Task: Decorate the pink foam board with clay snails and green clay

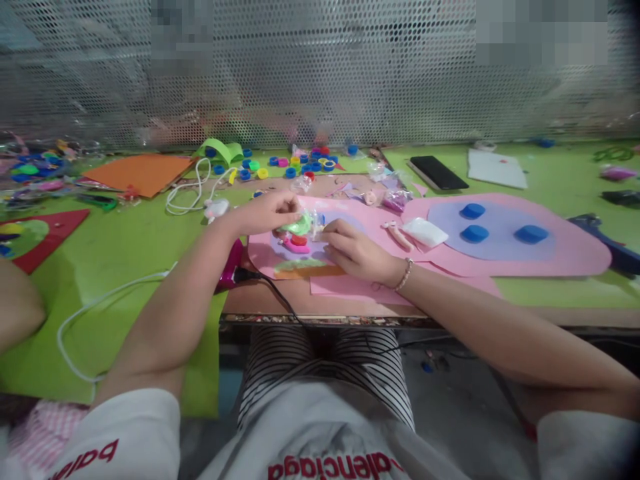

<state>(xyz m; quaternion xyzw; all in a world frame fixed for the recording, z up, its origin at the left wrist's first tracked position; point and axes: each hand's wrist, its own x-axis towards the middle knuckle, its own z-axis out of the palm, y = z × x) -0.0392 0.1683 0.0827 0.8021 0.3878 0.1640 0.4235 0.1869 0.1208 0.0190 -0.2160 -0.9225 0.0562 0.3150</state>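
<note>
My left hand (267, 212) pinches a green piece (296, 225) over the pink sheet (360, 220). My right hand (357, 252) rests curled beside it; I can't tell its grip.

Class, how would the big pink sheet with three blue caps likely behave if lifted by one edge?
The pink sheet looks thin and lies flat, so it would probably flex and sag. The blue caps, if not glued, would likely slide off. It seems light, so a push should slide it across the table.

The pink sheet (350, 212) is matt foam; the bag (314, 223) on it, clear shiny plastic; the screen (320, 73) behind it, dull metal.
</note>
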